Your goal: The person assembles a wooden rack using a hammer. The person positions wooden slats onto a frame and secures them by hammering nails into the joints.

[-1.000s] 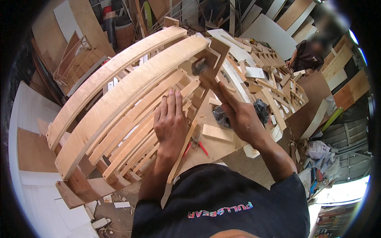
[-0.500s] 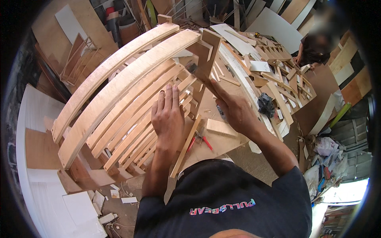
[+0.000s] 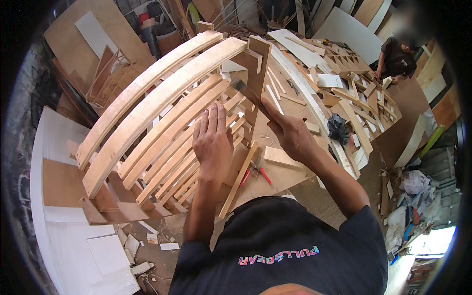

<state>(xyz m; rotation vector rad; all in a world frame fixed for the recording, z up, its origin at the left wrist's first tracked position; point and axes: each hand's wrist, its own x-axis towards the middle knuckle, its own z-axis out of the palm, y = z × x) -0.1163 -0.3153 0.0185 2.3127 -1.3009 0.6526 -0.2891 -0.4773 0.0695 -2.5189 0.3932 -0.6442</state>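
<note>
My left hand [image 3: 214, 140] lies with straight fingers, held close together, on the slats of a curved wooden frame [image 3: 169, 123]. The frame has two broad bowed rails with several thinner slats beside them. In my right hand [image 3: 293, 135] is a hammer [image 3: 251, 96], gripped by its handle, its dark head over the slat ends beyond my left fingertips. An upright board [image 3: 258, 66] closes the frame's right end. I cannot tell whether the hammer head touches the wood.
Pliers with red handles [image 3: 265, 176], a wooden block [image 3: 282, 157] and a loose strip [image 3: 239, 179] lie close in front of me. Farther right, wood offcuts and a black plastic bag [image 3: 338, 127] cover a bench where another person [image 3: 397, 61] works. Scraps [image 3: 169, 246] litter the floor.
The hammer looks sharper now, where its head was blurred before. My whole view has shifted slightly, and my left hand stays flat on the slats.
</note>
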